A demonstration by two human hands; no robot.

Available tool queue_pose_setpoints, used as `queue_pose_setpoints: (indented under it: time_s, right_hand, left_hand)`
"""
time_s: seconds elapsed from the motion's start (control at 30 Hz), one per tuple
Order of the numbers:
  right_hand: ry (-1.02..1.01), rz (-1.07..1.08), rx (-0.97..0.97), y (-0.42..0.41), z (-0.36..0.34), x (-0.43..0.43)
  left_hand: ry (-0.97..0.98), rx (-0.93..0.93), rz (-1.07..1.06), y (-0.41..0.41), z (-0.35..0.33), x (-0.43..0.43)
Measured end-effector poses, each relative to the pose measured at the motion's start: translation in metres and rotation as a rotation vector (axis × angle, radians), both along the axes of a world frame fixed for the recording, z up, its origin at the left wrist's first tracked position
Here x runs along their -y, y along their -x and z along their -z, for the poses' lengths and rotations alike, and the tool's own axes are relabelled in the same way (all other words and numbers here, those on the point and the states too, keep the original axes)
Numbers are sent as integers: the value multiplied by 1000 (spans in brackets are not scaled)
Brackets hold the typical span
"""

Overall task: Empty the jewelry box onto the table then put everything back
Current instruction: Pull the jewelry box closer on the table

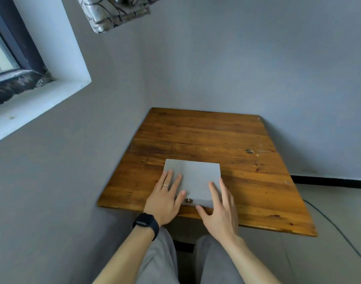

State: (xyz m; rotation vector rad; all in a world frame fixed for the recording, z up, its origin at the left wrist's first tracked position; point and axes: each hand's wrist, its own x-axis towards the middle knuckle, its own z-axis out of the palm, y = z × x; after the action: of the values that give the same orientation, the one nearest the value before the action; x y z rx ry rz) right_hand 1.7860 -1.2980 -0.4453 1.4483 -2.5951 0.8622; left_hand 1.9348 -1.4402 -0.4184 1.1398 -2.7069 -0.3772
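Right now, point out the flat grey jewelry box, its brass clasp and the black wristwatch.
flat grey jewelry box (194,178): head view, lid centre.
brass clasp (188,200): head view, its middle.
black wristwatch (143,220): head view, its face.

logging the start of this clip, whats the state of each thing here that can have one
jewelry box: lid closed, flat on the table
clasp: on the box's near side between the thumbs, cannot tell if latched
left hand: fingers straight, resting on the lid's left part
right hand: fingers straight, resting at the lid's right edge
watch: on the left wrist, screen dark
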Motion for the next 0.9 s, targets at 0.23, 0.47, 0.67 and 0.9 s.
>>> queue_pose_setpoints:
  time_s: [0.23, 0.47, 0.67, 0.9]
  right_hand:
    - [175, 19, 46, -6, 8, 7]
    - [196, 90, 12, -10, 7, 11]
    - [179, 101, 13, -12, 6, 11]
    - [211, 74, 157, -6, 2, 7]
  left_hand:
    - [65, -86, -27, 2, 7, 2]
    - [84, -87, -42, 6, 5, -1]
    - [65, -66, -34, 3, 2, -4]
    - [67, -85, -16, 2, 3, -2]
